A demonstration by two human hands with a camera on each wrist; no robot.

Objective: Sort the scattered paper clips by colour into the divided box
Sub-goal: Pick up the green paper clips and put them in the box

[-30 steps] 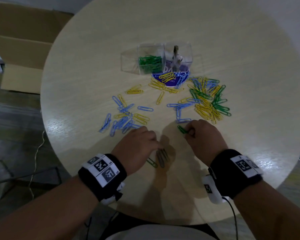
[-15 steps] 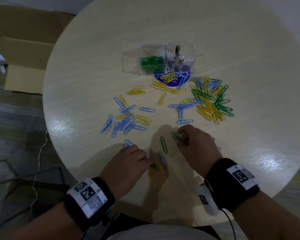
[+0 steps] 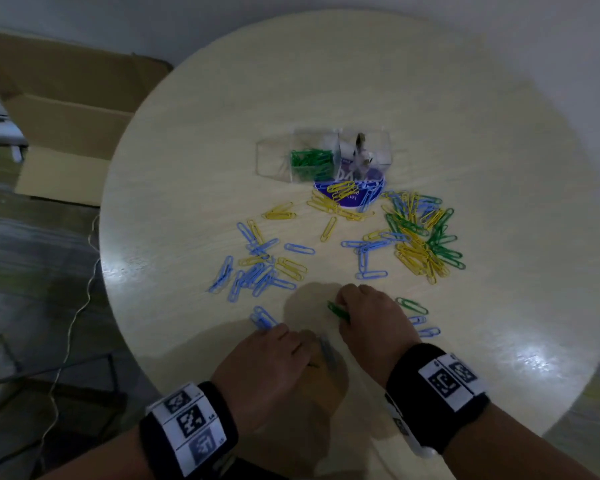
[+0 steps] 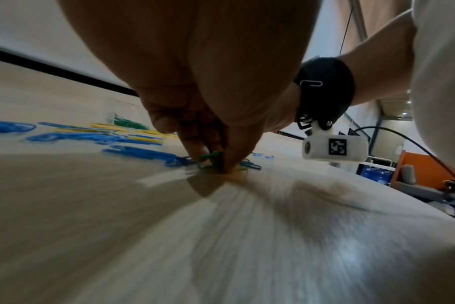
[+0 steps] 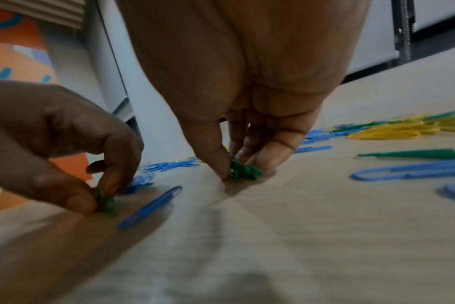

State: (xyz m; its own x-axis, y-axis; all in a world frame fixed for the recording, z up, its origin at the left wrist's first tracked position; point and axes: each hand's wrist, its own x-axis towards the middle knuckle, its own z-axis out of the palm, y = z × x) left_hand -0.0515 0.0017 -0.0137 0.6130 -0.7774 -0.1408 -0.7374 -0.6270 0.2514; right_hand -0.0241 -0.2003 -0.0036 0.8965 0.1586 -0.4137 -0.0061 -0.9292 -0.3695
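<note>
Drawn nearer, left hand [image 3: 274,362] now pinches green clip [image 4: 210,162] under fingertips.

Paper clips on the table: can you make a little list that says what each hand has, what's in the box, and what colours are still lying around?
left hand: pinches green clips against the table
right hand: pinches a green bunch
divided box: green pile in one compartment
loose clips: blue, yellow, green
mixed heap: right of the box
</note>
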